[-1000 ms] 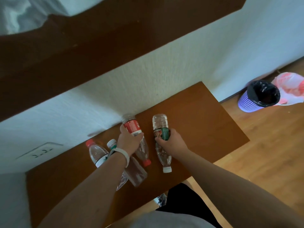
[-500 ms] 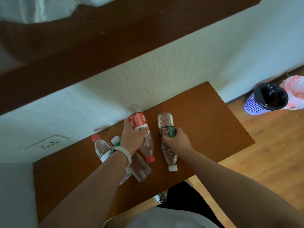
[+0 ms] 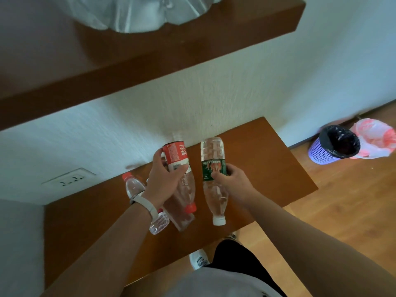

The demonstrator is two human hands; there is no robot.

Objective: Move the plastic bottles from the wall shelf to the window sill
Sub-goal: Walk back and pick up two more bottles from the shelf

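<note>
Head view is blurred along the upper edge, where a pale crumpled thing (image 3: 139,13) on the upper shelf (image 3: 192,50) is cut off by the frame and cannot be identified. At centre left, a red-capped bottle (image 3: 134,187) lying on the wall shelf (image 3: 267,168) is crossed at its middle by the left wrist and its white wristband (image 3: 145,205). A second clear bottle (image 3: 182,221) beside it is largely covered by the left grip (image 3: 165,181) and by the bottle held there, so its cap cannot be made out.

The red-labelled bottle (image 3: 176,157) is clasped by the left grip, fingers and thumb curled round the label, with its base toward the wall and its red cap toward the lower edge. Just to its right in the frame, the green-labelled bottle (image 3: 212,151) is clasped round its label by the right grip (image 3: 231,183), its base also toward the wall and its white cap nearest the lower edge. The two held bottles are seen side by side, not touching. Whether either rests on the wall shelf cannot be told.

The brown wall shelf is set against a white textured wall (image 3: 214,99), with a socket (image 3: 68,179) at the left. At the right, a purple basket (image 3: 321,153) lined in black is seen on the wooden floor (image 3: 353,200), with a pink-and-white bag (image 3: 375,138) against it.
</note>
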